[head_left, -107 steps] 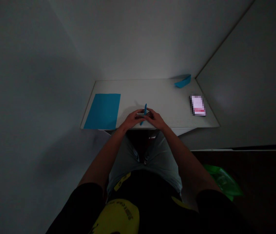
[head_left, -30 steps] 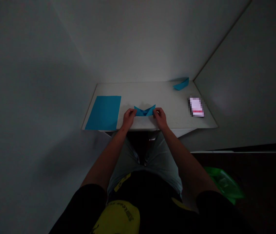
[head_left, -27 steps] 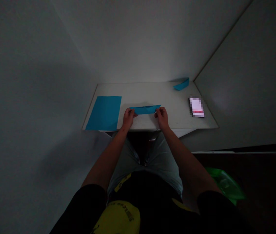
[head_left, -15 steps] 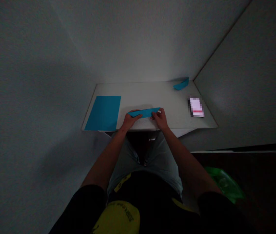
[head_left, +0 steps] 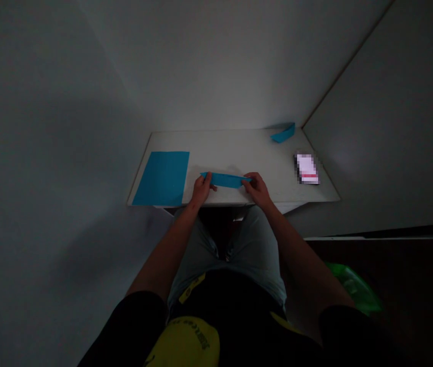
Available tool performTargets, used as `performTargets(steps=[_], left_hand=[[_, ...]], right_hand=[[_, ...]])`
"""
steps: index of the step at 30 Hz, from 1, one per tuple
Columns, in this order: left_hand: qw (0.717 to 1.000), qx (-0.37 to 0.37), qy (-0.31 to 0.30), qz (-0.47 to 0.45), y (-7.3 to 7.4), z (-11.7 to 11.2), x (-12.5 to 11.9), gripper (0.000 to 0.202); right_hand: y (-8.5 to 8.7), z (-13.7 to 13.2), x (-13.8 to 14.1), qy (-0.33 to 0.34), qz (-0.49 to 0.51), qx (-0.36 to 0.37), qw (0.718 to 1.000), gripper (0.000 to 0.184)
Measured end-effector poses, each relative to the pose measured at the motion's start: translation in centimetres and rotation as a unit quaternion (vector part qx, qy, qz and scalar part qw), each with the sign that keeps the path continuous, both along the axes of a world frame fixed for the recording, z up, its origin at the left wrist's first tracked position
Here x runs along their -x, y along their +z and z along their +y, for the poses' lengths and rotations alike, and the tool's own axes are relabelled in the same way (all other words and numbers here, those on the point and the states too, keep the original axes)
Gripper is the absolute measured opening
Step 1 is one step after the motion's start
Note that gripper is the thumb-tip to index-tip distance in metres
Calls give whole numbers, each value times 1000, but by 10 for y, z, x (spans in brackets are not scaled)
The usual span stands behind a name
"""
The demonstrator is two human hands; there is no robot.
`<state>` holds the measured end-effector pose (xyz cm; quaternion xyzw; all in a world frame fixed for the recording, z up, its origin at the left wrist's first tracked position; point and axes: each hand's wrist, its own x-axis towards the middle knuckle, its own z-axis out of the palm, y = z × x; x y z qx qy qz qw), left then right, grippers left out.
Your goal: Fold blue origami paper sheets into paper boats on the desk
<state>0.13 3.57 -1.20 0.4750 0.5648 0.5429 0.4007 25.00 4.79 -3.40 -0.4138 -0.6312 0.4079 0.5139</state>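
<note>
A narrow folded strip of blue paper [head_left: 227, 180], pointed at its ends, is held between my two hands above the front part of the white table. My left hand [head_left: 201, 189] pinches its left end, thumb on the near face. At the other end, the fingers and thumb of my right hand [head_left: 256, 187] are closed on the paper's right tip. Part of each end is hidden by the fingers. The paper tilts slightly down toward the right.
A flat blue sheet [head_left: 163, 178] lies at the left of the white table [head_left: 224, 145]. A folded blue paper boat [head_left: 283, 133] sits at the back right, with a blurred-out phone-like object [head_left: 307, 168] in front of it. Walls border the table. A green plastic bag [head_left: 354, 288] is on the floor.
The folded paper has swung from sloping up to the right to sloping slightly down. My right hand has moved a little right and down; my left thumb has shifted up to the paper's end.
</note>
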Motion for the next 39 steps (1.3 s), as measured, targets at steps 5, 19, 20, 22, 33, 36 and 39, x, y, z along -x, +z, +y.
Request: performTargets(steps=[5, 19, 20, 22, 33, 36, 39], left_hand=[[1000, -8, -22, -3, -5, 3, 3, 63], [996, -84, -22, 2, -2, -5, 3, 70], [996, -83, -25, 12, -1, -5, 3, 69], [996, -74, -34, 41, 1, -8, 4, 65], [883, -115, 24, 454, 13, -69, 100, 42], [844, -107, 54, 523, 5, -82, 134, 53], [816, -73, 57, 571, -7, -93, 155, 72]], right_hand=[[16, -15, -23, 85, -149, -85, 982, 49], [37, -1, -64, -28, -315, -120, 941, 35], [39, 6, -75, -52, -316, -115, 940, 36], [41, 24, -97, -95, -322, -96, 937, 35], [28, 158, -174, -239, -342, 27, 909, 26], [22, 181, -173, -249, -324, 35, 912, 30], [19, 191, -169, -249, -314, 59, 914, 36]])
